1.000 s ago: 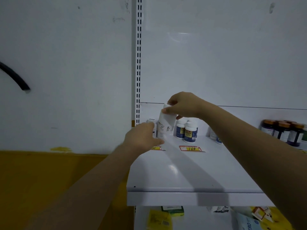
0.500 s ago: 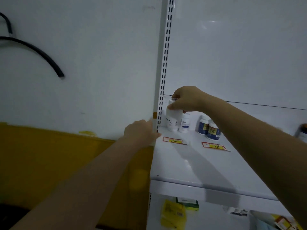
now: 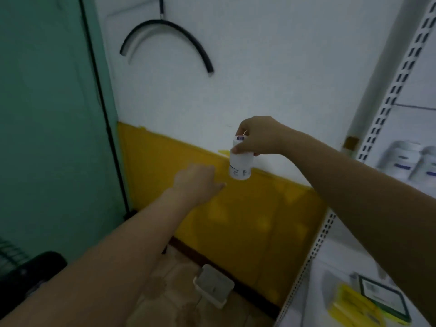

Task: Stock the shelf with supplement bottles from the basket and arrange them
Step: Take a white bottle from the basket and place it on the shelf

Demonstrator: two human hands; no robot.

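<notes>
White supplement bottle is hanging upright — right hand is pinching its top; left hand is hovering just below, relaxed, empty.

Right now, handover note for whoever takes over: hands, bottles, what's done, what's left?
Right hand: grips a white bottle by its top, in the air left of the shelf post.
Left hand: holds nothing, just below and left of that bottle.
Done: two more bottles stand right of the post.
Left: set the held bottle beside them and line them up. Basket not clearly in view.
</notes>
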